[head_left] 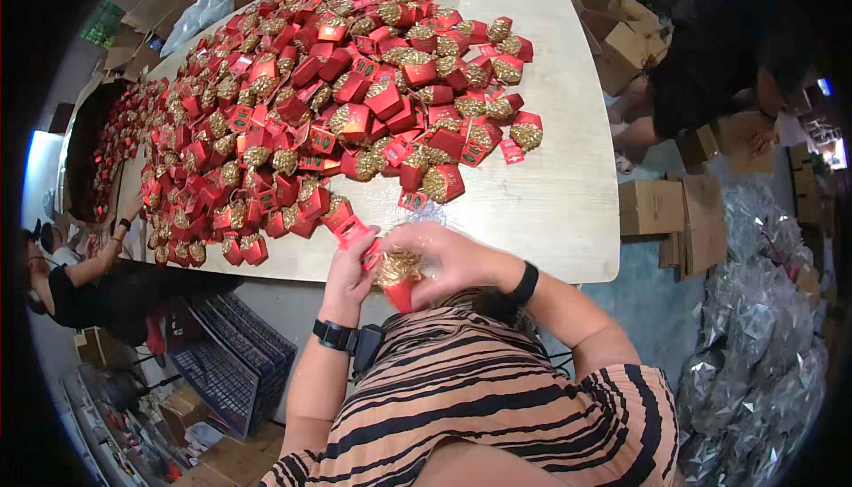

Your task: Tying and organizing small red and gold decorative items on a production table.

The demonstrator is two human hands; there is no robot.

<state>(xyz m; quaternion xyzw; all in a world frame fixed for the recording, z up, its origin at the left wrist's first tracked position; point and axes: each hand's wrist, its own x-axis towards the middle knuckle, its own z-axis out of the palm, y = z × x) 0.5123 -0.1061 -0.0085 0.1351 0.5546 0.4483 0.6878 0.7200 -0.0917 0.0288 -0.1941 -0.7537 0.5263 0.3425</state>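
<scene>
Looking at a pale worktop heaped with red-and-gold trinkets, plus cardboard boxes and a blue crate nearby. Gripping one gold-topped red trinket by the near edge in a curled right hand, pinching a red tag in the left hand.

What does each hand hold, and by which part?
Right hand: red-and-gold ornament, by its side. Left hand: red tag, by its lower end.
</scene>
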